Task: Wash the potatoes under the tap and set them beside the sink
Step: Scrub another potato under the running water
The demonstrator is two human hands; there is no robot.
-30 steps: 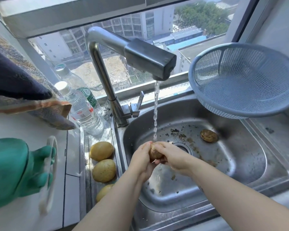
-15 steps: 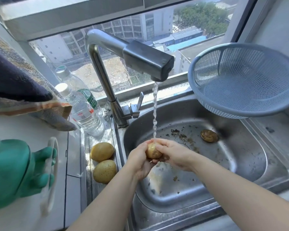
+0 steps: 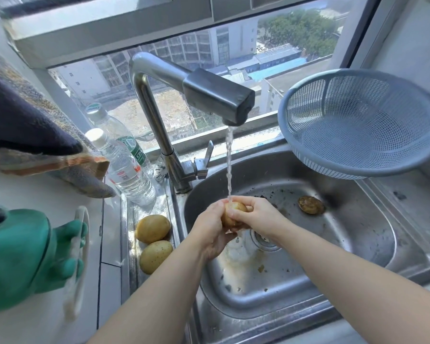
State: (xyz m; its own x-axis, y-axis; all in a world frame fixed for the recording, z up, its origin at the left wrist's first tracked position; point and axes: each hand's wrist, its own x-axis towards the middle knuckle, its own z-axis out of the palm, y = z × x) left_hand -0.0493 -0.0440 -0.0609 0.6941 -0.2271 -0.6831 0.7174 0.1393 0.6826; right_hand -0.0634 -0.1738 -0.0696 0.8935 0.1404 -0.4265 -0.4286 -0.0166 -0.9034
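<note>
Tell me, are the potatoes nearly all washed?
About halfway. Two look done: the far potato and the near potato lie beside the sink. Right now the left hand and right hand grip the held potato under the tap. The dirty potato in the basin is left.

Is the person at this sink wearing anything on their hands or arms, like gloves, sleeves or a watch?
No. The left hand and right hand are bare, no gloves. The left forearm and right forearm are uncovered up to the frame edge. No watch, bracelet or ring is visible.
</note>
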